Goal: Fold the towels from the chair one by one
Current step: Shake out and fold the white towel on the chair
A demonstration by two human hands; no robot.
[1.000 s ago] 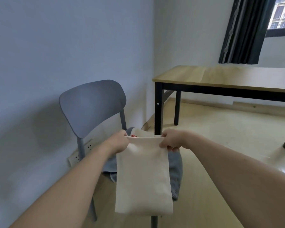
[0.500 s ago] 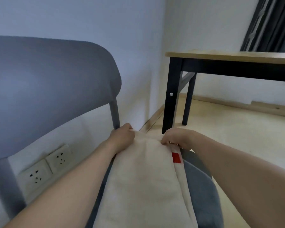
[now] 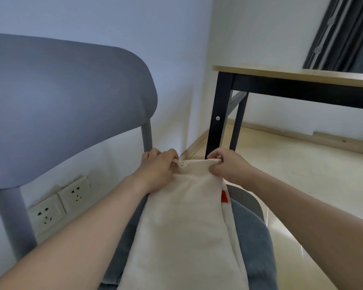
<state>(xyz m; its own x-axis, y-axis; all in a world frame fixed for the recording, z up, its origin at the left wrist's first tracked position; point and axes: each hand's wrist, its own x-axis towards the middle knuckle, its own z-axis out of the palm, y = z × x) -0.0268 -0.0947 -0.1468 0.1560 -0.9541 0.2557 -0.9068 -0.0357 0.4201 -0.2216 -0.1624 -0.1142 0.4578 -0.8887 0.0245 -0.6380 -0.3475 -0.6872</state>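
Cream cloth, red tag at its edge: our left hand (image 3: 157,170) and right hand (image 3: 228,166) pinch the folded towel's (image 3: 182,222) far corners atop blue towels (image 3: 254,237) on the grey chair (image 3: 61,101).

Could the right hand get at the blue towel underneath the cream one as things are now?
Probably yes, once freed. The right hand grips the cream towel, but the blue towel lies exposed beside it on the chair, just below that hand, with nothing between.
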